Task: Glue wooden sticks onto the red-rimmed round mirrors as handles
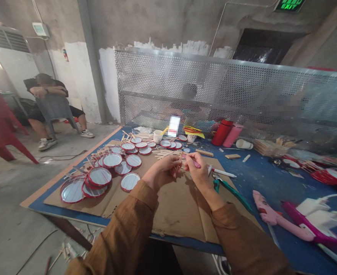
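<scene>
Both pinching, left hand (pixel 167 165) on thin stick (pixel 181 156), right hand (pixel 199 172) on pink tool (pixel 197 164)

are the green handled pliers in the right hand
No, the pliers lie by the edge of the cardboard, while the right hand holds something pink.

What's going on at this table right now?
Both hands meet above the cardboard: the right hand grips a small pink item, and the left hand pinches a thin piece, too small to identify. Red-rimmed discs lie to the left. Teal-handled pliers and a pink glue gun lie at right, both untouched.
</scene>
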